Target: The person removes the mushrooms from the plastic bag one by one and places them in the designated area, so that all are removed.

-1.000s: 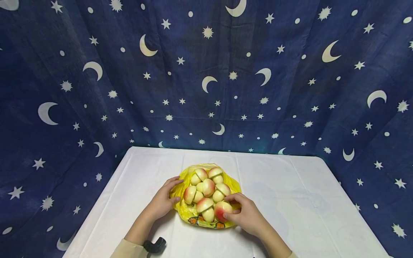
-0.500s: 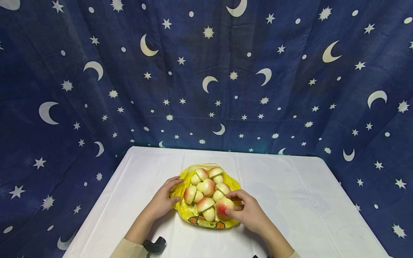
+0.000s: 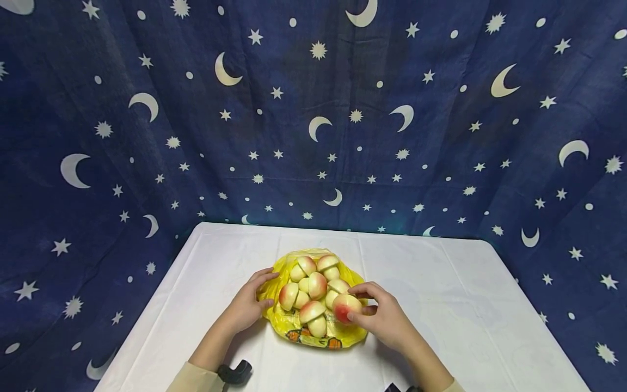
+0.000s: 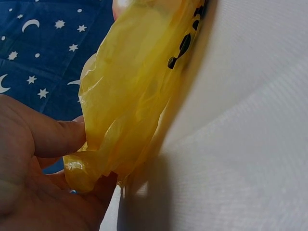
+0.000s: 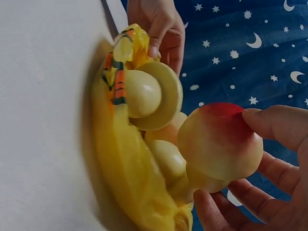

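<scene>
A yellow plastic bag (image 3: 281, 322) lies spread open on the table, with several toy mushrooms (image 3: 317, 285) in it, pale cream with red-blushed caps. My left hand (image 3: 247, 305) grips the bag's left edge; in the left wrist view, the crumpled yellow film (image 4: 125, 91) passes between thumb and fingers. My right hand (image 3: 384, 316) holds one mushroom (image 3: 346, 309) over the bag's right side. Seen from the right wrist, the thumb presses the red patch of that mushroom's cap (image 5: 216, 144) and the fingers support it from the other side.
A white cloth covers the table (image 3: 426, 283). Behind and beside it hangs a dark blue curtain (image 3: 294, 136) with moons and stars. A black curved object (image 3: 236, 373) is next to the left sleeve (image 3: 196, 378).
My right hand has lifted the mushroom from the bag's lower right and moved it slightly away and to the right. The left hand stays at the bag's edge.
</scene>
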Available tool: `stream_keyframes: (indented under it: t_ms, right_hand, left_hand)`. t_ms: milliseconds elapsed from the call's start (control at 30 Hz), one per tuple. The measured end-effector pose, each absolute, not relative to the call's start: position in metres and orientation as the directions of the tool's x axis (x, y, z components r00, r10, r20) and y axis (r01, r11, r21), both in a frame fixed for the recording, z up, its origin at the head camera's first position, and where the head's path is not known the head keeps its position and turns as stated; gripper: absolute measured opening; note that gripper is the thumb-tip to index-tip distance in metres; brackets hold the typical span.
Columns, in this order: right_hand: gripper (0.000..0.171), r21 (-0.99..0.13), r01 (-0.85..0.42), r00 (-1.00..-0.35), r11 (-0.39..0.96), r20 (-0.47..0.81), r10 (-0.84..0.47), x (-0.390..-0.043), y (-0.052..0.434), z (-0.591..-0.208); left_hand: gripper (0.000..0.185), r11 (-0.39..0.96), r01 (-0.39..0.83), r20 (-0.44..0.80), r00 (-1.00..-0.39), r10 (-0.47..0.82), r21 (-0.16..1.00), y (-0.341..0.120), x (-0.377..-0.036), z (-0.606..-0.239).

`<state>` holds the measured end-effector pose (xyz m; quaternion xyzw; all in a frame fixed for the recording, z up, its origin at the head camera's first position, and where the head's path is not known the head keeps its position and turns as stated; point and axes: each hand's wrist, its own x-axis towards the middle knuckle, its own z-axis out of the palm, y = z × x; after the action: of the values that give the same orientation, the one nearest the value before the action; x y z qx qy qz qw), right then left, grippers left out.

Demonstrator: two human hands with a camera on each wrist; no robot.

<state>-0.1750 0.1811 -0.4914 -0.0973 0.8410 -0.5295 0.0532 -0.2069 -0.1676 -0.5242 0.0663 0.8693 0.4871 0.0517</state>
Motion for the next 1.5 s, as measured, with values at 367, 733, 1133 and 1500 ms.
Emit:
stream_keyframes:
  t_ms: [367,733,1133,1500]
  right_hand:
    - [0.044,-0.902,-0.138,-0.979,0.410,0.062,-0.194,-0.179,0.188,-0.482]
    - [0.046,-0.900,-0.139,-0.983,0.413,0.074,-0.168,-0.187,0.197,-0.478]
    - [0.047,-0.916,-0.104,-0.988,0.387,0.051,-0.146,-0.201,0.208,-0.479]
    - [0.044,-0.899,-0.105,-0.993,0.426,0.069,-0.099,-0.215,0.221,-0.490]
  left_hand:
    - [0.062,0.512,0.062,-0.027,-0.986,0.164,0.857,-0.168,-0.207,-0.524]
    - [0.062,0.503,0.061,-0.027,-0.986,0.165,0.862,-0.168,-0.209,-0.524]
    - [0.063,0.503,0.062,-0.023,-0.987,0.161,0.862,-0.168,-0.210,-0.526]
    - [0.062,0.512,0.053,-0.032,-0.987,0.155,0.857,-0.167,-0.209,-0.528]
